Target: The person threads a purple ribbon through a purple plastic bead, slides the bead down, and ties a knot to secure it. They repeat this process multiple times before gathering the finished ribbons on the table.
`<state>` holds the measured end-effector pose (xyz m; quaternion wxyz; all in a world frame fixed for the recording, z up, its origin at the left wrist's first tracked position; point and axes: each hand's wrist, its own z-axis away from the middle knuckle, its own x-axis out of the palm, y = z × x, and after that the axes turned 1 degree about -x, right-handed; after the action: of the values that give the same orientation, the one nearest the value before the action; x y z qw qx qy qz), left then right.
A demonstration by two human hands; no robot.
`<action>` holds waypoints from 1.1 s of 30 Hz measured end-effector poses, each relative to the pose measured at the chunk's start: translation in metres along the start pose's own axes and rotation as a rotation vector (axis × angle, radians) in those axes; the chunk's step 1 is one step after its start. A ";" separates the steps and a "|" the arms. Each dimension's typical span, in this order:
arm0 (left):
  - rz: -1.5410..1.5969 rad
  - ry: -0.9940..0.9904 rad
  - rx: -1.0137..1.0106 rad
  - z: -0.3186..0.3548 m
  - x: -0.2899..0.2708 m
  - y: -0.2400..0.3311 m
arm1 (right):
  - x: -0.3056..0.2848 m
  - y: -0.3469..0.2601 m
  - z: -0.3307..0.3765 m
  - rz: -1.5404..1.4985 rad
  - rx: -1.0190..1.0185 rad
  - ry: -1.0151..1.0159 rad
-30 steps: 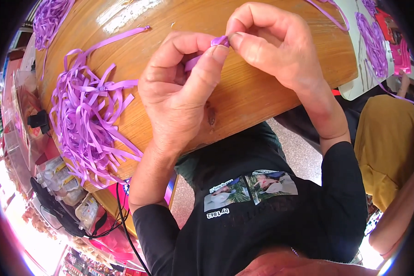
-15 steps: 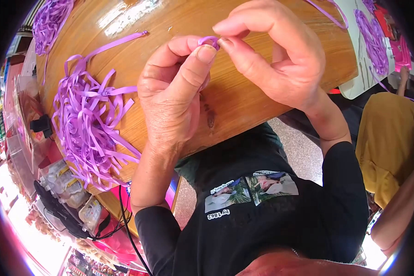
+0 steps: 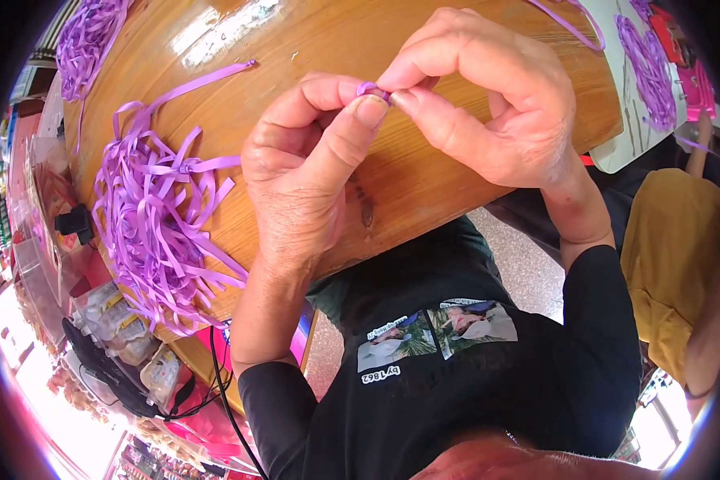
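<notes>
Between my two hands is a short looped bit of purple ribbon [image 3: 367,89], held over the wooden table [image 3: 424,188]. My left hand [image 3: 300,164] pinches it between thumb and forefinger. From the other side, the thumb and forefinger of my right hand [image 3: 496,104] close on its end, the fingertips of both hands nearly touching. The rest of that ribbon is hidden behind my fingers. To the left of my left hand lies a loose heap of purple ribbons [image 3: 156,216], one strand of it reaching toward the far side.
A second bundle of purple ribbons [image 3: 88,48] lies at the far left edge. On the right, more purple ribbon [image 3: 648,72] rests on a white board [image 3: 612,150]. A person in mustard trousers [image 3: 668,256] sits close by. A black cable [image 3: 218,376] hangs at the table's left corner.
Both hands have shifted slightly toward me and to the right. My right thumb and forefinger, slightly apart before, now close on the ribbon's end, and the loop is smaller.
</notes>
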<state>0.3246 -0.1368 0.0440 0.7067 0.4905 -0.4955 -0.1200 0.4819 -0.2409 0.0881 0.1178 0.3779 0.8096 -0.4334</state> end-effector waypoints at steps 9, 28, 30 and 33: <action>-0.112 0.034 -0.106 0.000 -0.001 0.000 | -0.002 -0.012 -0.004 0.078 0.027 0.022; -0.171 0.088 -0.084 0.003 0.006 0.002 | 0.010 0.003 0.003 -0.047 0.000 0.184; -0.161 0.098 -0.067 0.004 0.004 0.001 | 0.006 -0.008 0.000 -0.088 0.252 0.137; -0.182 0.103 -0.086 0.003 0.005 0.002 | 0.013 0.008 0.007 -0.045 0.022 0.204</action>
<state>0.3241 -0.1408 0.0483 0.7378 0.5082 -0.4064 -0.1795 0.4780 -0.2373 0.0718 0.0211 0.4031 0.8209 -0.4041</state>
